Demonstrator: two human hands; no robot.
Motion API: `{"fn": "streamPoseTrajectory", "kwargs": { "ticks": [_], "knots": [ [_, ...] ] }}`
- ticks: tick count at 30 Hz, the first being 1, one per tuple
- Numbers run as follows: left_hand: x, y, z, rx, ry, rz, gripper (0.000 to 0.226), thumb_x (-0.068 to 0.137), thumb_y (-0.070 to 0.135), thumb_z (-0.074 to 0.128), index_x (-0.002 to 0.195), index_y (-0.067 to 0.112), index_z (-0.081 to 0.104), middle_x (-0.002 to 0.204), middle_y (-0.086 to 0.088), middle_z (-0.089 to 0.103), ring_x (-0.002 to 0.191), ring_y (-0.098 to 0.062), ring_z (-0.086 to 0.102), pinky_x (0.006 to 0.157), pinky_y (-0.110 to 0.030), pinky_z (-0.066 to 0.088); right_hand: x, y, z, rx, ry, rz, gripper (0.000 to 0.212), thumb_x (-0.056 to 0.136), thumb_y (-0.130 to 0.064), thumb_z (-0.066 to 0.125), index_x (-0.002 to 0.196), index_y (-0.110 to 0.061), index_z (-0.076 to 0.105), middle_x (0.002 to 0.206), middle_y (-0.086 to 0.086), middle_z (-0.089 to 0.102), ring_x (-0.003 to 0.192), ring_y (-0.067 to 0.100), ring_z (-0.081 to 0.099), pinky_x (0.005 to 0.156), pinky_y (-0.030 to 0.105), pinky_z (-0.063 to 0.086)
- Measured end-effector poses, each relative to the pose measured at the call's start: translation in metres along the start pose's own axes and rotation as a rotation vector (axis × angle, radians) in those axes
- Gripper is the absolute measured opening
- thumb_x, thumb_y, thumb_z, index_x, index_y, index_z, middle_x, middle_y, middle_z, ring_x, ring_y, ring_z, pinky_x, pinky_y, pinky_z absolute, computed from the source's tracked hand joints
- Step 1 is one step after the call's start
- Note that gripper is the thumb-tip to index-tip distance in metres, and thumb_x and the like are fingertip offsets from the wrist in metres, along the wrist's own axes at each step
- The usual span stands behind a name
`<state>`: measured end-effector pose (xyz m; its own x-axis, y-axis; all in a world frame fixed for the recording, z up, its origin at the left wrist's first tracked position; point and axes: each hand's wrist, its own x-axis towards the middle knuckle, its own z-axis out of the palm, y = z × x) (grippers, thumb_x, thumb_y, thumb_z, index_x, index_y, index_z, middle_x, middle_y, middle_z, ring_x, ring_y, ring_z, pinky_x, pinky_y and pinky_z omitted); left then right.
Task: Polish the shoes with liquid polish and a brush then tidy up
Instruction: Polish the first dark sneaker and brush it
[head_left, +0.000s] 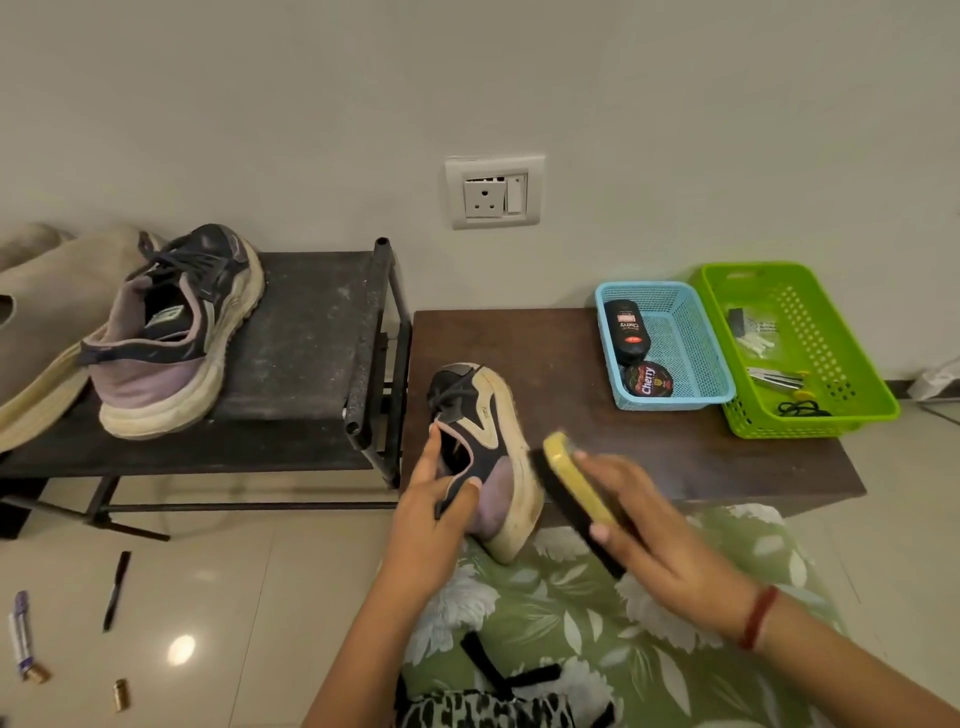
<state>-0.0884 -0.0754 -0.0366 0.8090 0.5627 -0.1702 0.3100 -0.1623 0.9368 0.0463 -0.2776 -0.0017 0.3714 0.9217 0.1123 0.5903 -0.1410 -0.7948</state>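
Shoe (488, 452) is lying on its side at the near edge of the table (597, 441), its pale sole facing right, its toe pointing at the wall and its heel hanging over the edge above a green floral cloth (597, 623). The left hand (436, 514) is gripping it at the heel collar, the thumb pressing on the outside and the fingers curling in at the opening. The right hand (660, 535) is clasping the brush (576, 488) round its yellow back, with the black bristles facing the sole. Blur is making it hard to tell whether the bristles are touching the sole or sitting just beside it.

A second shoe (171, 332) is standing upright on the dusty rack (311, 322) to the left, well apart from the first. At the far right of the table a blue basket (691, 353) is holding a black polish bottle (628, 332) lying flat and a round tin (648, 380) just beside it. A green basket (831, 364) with small items is sitting right next to the blue one. A pen (117, 590) is lying on the floor at the lower left.
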Motion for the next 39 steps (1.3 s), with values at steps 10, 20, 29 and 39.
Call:
{"fn": "streamPoseTrajectory", "kwargs": {
  "ticks": [10,20,29,39],
  "knots": [
    [0.004,-0.013,-0.017,-0.101,0.030,0.009,0.034,0.089,0.034,0.058,0.077,0.005,0.070,0.155,0.011,0.019,0.137,0.009,0.021,0.091,0.003,0.027,0.058,0.042,0.008,-0.213,-0.263,-0.154,0.051,0.099,-0.048,0.028,0.148,-0.047,0.014,0.111,-0.007,0.042,0.085,0.011,0.049,0.080,0.024,0.045],
    [0.002,-0.011,-0.017,-0.121,0.016,0.036,0.026,0.087,0.028,0.057,0.064,0.017,0.065,0.151,0.015,0.024,0.128,0.019,0.030,0.085,0.003,0.030,0.080,0.055,0.007,-0.075,-0.018,-0.023,0.053,0.098,-0.041,0.035,0.149,-0.032,0.021,0.143,-0.006,0.040,0.125,0.014,0.045,0.107,0.023,0.033],
    [0.004,-0.011,-0.018,-0.178,-0.008,0.067,0.026,0.082,0.030,0.056,0.097,0.019,0.074,0.146,0.025,0.031,0.135,0.006,0.031,0.107,-0.015,0.033,0.145,0.110,-0.002,-0.423,-0.164,0.290,0.053,0.100,-0.041,0.031,0.143,-0.053,0.002,0.106,0.005,0.044,0.095,0.032,0.057,0.090,0.040,0.045],
    [0.004,-0.006,-0.016,-0.195,-0.030,0.056,0.021,0.075,0.043,0.058,0.086,0.052,0.072,0.144,0.028,0.031,0.133,0.008,0.032,0.105,-0.019,0.033,0.139,0.088,0.009,-0.414,-0.120,0.123,0.049,0.100,-0.044,0.027,0.144,-0.054,0.008,0.098,0.005,0.048,0.088,0.027,0.056,0.077,0.035,0.044]
  ]
}}
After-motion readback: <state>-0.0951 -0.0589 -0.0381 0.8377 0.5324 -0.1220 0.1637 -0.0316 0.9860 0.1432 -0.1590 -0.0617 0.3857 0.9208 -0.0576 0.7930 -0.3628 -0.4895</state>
